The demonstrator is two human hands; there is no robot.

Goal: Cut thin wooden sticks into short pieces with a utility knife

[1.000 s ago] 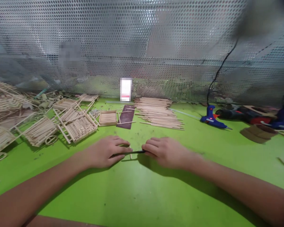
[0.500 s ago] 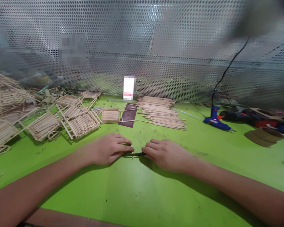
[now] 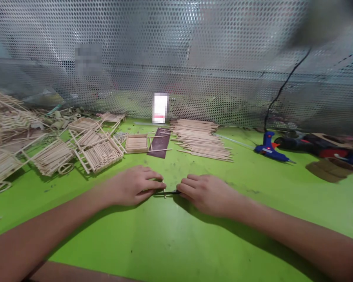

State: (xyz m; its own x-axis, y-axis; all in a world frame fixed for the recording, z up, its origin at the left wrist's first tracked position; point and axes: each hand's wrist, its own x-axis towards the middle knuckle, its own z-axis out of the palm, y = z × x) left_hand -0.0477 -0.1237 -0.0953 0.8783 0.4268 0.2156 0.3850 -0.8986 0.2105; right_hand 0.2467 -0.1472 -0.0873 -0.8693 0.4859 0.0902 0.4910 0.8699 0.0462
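Note:
My left hand [image 3: 132,186] and my right hand [image 3: 207,194] rest close together on the green tabletop [image 3: 176,239]. Between them lies a thin black tool [image 3: 169,192], its left end hidden under my left fingers and its right end under my right fingers. Both hands seem to grip it. A short pale wooden stick [image 3: 164,193] crosses it near my left fingertips. What the tool is exactly is too small to tell.
Wooden stick cart models [image 3: 54,157] stand at the left, beyond them a stick frame [image 3: 101,154]. Ahead lie a dark mat [image 3: 159,143] and a pile of loose sticks [image 3: 201,141]. A blue glue gun [image 3: 270,148] sits right, before a perforated metal screen [image 3: 223,51].
The whole view has shifted slightly as my head moved. My hands stay around the black tool, and no grip has visibly changed.

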